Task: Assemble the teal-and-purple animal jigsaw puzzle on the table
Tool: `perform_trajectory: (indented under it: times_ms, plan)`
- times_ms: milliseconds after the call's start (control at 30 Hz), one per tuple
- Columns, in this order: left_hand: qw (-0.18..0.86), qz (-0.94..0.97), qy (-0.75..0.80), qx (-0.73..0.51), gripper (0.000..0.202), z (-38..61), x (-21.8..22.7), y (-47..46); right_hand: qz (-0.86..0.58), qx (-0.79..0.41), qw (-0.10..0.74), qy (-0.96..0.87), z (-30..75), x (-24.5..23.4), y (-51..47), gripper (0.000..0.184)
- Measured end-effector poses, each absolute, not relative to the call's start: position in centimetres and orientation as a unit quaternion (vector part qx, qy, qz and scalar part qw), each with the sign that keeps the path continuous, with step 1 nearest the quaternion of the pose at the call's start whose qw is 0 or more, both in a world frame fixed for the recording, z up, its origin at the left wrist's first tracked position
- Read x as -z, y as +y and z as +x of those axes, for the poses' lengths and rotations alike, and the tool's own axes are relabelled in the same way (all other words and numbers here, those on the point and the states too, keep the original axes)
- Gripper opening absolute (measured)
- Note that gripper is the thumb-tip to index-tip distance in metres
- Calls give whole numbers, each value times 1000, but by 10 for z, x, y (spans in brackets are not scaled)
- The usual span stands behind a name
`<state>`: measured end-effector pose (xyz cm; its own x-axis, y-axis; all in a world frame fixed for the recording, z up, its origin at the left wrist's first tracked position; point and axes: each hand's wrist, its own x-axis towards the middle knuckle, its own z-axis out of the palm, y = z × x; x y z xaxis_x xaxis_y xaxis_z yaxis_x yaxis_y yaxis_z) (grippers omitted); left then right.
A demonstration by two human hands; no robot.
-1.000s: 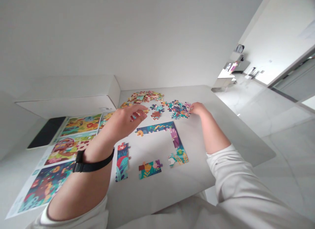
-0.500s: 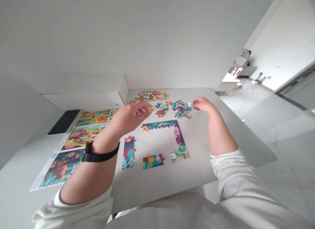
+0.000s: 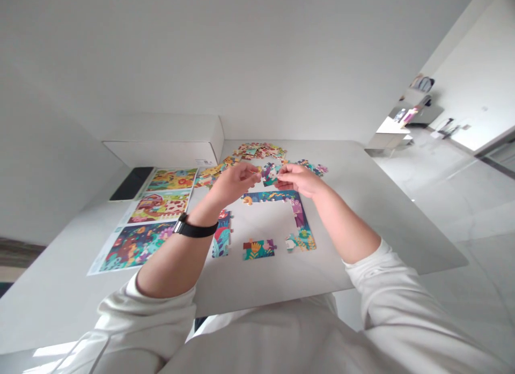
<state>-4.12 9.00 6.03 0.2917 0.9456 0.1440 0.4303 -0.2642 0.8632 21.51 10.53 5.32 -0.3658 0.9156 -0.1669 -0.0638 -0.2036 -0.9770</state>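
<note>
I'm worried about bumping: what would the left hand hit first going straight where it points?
Probably the purple and teal puzzle pieces, then the right hand, though depth is unclear.

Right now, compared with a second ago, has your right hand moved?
Yes, left: against the puzzle border, the right hand has gone from right of the far right corner to behind it.

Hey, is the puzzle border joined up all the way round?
No, bare table separates the bottom strip from both the left strip and the right corner section.

Head-worn view, forward and down
</note>
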Motion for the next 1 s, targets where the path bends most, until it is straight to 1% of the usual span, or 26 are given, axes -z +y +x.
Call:
perform_trajectory:
  times_ms: [67,133,300,500,600,700,767,900,1000]
  plan:
    - [413,693,476,-349,55,-37,-55,92,-421,-654,362,-514,213,-51,103,28]
    - [427,683,476,-353,55,-32,-52,92,-427,-653,347,-520,213,-50,102,28]
    - [421,693,469,-350,45,-26,-51,88,-431,-648,310,-546,219,-50,104,28]
    - [418,720,461,-306,34,-24,-47,85,-413,-575,310,-635,224,-43,107,34]
    - [420,733,458,-276,30,-22,-47,82,-392,-554,279,-679,225,-39,107,36]
    - [406,758,452,-237,25,-20,-52,77,-387,-534,219,-719,226,-39,105,32]
    - [406,779,439,-189,22,-20,-57,72,-384,-524,165,-742,228,-40,101,30]
    - [396,822,402,-73,15,-18,-64,61,-378,-511,35,-771,228,-46,89,31]
    - [372,855,361,-12,8,-14,-63,53,-379,-483,-55,-788,222,-52,76,34]
